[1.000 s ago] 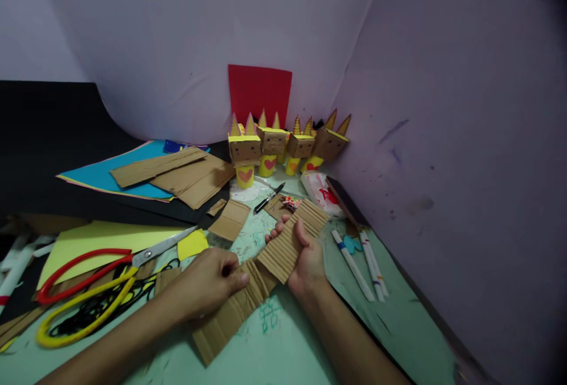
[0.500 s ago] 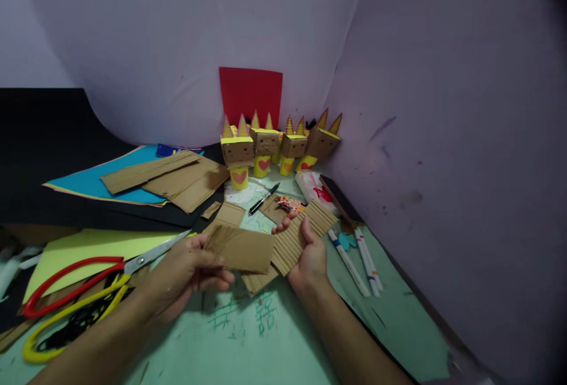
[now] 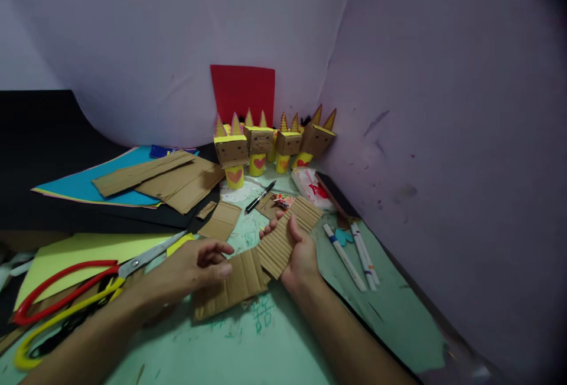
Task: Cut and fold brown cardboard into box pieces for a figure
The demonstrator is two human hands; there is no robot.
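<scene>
My right hand (image 3: 301, 258) grips a strip of corrugated cardboard (image 3: 283, 243), its ridged side up, with the thumb across its face. To the left, a flat brown cardboard piece (image 3: 233, 287) lies low over the table, meeting the strip's lower end. My left hand (image 3: 199, 267) is over this piece, its thumb by the upper edge and its fingers apart from the thumb; the undersides of the fingers are hidden. Big scissors (image 3: 137, 262) with red and yellow handles lie beside my left forearm, blades partly behind the hand.
Several cardboard box-headed figures (image 3: 234, 152) stand at the back before a red sheet (image 3: 243, 93). Cardboard scraps (image 3: 181, 181) rest on blue paper (image 3: 115, 172) at left. A black pen (image 3: 260, 197), a white packet (image 3: 312, 187), a dark phone-like slab (image 3: 336, 196) and markers (image 3: 345, 258) lie around.
My left hand has loosened from the flat cardboard piece, which is now lower and tilted differently. The right hand still holds the corrugated strip. The whole view has shifted slightly.
</scene>
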